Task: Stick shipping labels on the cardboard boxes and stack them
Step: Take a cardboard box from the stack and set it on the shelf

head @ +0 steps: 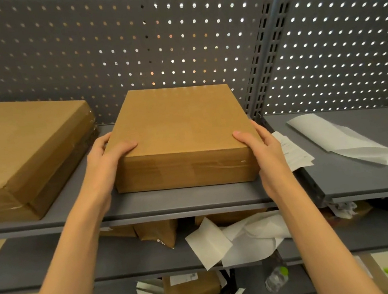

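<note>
Far left on the grey shelf [175,200], a taped stack of brown boxes [21,154] sits with glossy tape glinting along its side. Moving in, the left hand [105,158] grips the near left corner of the cardboard box [178,129], thumb laid flat across the top face, fingers wrapped round the side wall. The box itself sits flat at the middle of the shelf, close to the pegboard back panel [125,44]: plain brown, flat and squarish, its top bare, clear tape banding the front face with a faint crease. Over at the near right corner, the right hand [264,147] mirrors that hold, thumb on top, fingers down the right wall, so the box is clasped between both hands. Just beyond that hand, a printed shipping label [294,151] lies at the shelf's edge, and further right a white backing sheet [340,140] rests on the neighbouring shelf. Below, loose white papers [237,237] spill over the lower shelf.
</note>
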Action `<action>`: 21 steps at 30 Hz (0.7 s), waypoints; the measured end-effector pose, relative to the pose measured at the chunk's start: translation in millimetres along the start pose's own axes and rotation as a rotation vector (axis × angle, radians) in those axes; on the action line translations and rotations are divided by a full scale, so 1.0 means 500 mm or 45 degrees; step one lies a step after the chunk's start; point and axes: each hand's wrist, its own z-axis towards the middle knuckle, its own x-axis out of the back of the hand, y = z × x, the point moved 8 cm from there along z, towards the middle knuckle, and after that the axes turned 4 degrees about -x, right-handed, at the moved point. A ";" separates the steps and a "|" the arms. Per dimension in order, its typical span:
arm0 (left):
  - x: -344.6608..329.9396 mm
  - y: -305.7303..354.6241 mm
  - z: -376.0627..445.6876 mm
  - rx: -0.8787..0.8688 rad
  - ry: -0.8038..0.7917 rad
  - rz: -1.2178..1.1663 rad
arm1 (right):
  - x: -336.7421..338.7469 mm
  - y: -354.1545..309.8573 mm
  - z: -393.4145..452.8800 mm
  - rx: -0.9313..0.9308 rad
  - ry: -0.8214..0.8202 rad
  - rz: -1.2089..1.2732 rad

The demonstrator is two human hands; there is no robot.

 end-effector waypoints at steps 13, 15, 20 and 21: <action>-0.014 0.003 0.002 0.022 0.002 0.042 | 0.004 -0.003 0.014 -0.031 -0.041 0.013; -0.013 0.003 0.003 0.013 0.007 0.050 | 0.003 -0.003 0.014 -0.029 -0.042 0.007; -0.011 0.009 0.004 -0.005 -0.026 0.088 | 0.003 0.003 0.016 -0.049 -0.050 0.005; -0.011 0.011 0.003 -0.012 -0.037 0.094 | 0.003 0.005 0.016 -0.057 -0.053 0.006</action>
